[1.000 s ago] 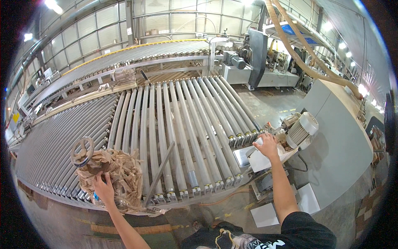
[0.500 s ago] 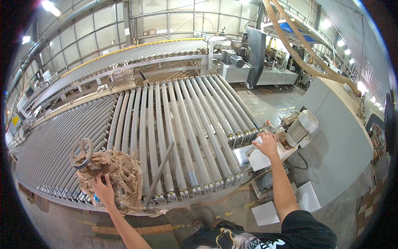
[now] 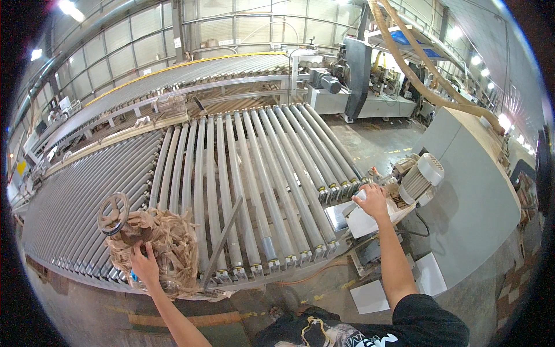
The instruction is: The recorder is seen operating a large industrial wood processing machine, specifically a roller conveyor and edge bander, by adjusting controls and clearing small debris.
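Along the roller conveyor [image 3: 269,247], a light touch suits us: left hand [image 3: 145,265] half-curled at brown strips [image 3: 176,248], right hand [image 3: 374,202] cupped at white cover [image 3: 362,225] (grips unclear).

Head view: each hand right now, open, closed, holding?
Left hand: fingers at the tan strips; grip can't be told.
Right hand: fingers bent at the white panel by the motor; grip can't be told.

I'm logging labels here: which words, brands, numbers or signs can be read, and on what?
Black shirt: white lettering, creased and partly out of frame; not copied here.
Small pale patch on the far column: too small to read.
Motor: no readable text.
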### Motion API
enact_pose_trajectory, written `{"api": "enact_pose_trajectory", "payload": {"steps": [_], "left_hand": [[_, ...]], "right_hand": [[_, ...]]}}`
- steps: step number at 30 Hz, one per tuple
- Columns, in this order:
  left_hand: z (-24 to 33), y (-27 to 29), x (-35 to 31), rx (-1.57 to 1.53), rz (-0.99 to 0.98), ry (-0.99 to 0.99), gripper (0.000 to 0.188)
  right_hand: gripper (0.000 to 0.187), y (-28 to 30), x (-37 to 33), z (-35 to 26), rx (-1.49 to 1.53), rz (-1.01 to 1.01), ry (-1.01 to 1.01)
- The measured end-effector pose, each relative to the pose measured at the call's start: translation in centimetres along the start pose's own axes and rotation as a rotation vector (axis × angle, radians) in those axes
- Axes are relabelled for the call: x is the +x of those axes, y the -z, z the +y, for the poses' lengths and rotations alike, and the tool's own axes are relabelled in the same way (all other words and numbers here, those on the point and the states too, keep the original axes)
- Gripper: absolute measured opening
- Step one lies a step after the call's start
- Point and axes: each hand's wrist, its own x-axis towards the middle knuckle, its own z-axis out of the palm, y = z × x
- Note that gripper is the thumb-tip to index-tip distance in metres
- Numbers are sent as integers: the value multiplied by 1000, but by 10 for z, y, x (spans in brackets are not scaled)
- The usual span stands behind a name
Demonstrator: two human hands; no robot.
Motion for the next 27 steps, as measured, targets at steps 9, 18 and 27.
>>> {"api": "enact_pose_trajectory", "payload": {"steps": [9,18,27], "left_hand": [[4,4,1,-2,-11,26,44],[2,2,1,-1,-20,17,48],[-3,-4,-1,17,-3,9,50]], "right_hand": [[54,6,-1,-6,20,-14,-2],[53,6,0,-5,16,-10,-2],[57,9,0,-6,22,-41,-14]]}}
